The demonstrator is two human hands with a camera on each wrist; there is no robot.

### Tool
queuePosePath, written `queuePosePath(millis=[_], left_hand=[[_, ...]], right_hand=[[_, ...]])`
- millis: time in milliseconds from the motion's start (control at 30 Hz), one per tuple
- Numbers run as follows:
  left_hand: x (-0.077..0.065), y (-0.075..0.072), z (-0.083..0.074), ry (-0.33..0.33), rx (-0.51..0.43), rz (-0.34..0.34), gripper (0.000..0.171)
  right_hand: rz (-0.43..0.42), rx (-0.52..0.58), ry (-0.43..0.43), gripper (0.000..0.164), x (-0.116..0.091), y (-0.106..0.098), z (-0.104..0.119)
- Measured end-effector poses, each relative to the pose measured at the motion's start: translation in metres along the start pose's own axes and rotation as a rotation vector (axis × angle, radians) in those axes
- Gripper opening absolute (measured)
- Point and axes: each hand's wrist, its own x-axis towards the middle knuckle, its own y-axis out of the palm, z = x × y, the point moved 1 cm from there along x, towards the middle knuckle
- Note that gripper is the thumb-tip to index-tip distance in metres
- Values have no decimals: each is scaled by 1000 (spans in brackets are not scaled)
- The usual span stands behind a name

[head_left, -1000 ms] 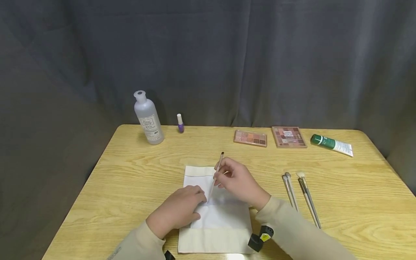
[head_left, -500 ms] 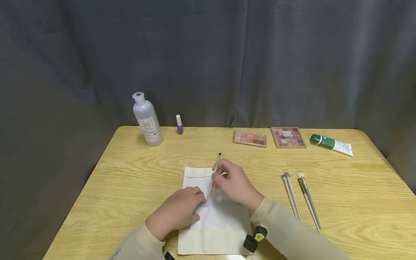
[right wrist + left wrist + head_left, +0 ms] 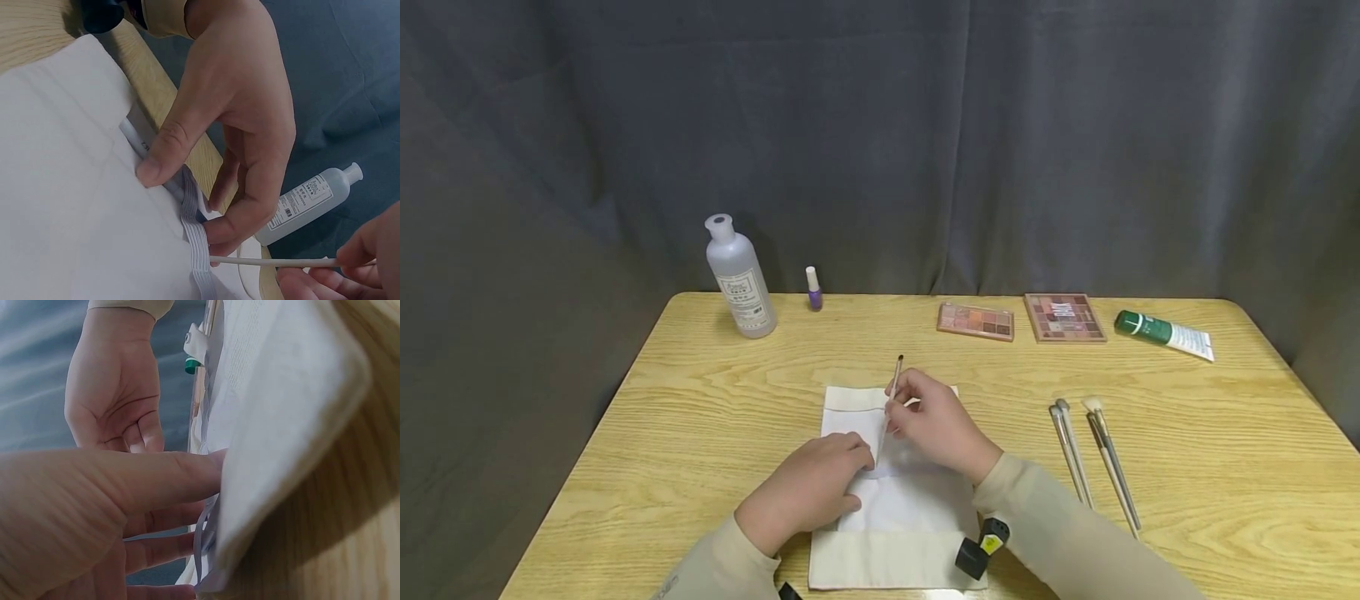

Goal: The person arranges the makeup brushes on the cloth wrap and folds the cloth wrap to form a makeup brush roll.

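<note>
A white cloth brush roll point(image 3: 910, 506) with cream ends lies on the table. A pale elastic band point(image 3: 195, 234) runs across it, seen close in the right wrist view. My left hand point(image 3: 811, 486) rests on the cloth's left side, its thumb pressing down and its bent fingers touching the band's edge. Between thumb and fingers, my right hand point(image 3: 938, 423) pinches a slim makeup brush point(image 3: 897, 375), dark tip up. The handle's lower end meets the band beside the left fingertips; whether it passes under the band, I cannot tell.
Several makeup brushes point(image 3: 1108, 462) lie to the right. Along the back stand a clear bottle point(image 3: 741, 287) and a purple nail polish bottle point(image 3: 814, 292). Two eyeshadow palettes point(image 3: 976, 322) and a green-and-white tube point(image 3: 1165, 335) lie there too. Behind the table hangs a dark curtain point(image 3: 850, 142).
My right hand has shifted slightly left with the makeup brush, which now stands a little more upright. The left hand stays in place on the cloth.
</note>
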Motion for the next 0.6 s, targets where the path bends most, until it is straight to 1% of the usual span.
queuePosePath(millis=[233,433,500,600], left_hand=[[0,1,1,3,-2,-4,31],[0,0,1,-9,-17,8,31],[0,0,1,-13,-19,10,31],[0,1,0,-19,-19,8,32]], right_hand=[[-10,13,5,10,2,2,-1],[-24,24,5,12,1,3,-1],[-28,25,11,17,1,3,-1],[-34,27,24,36,2,3,-2]])
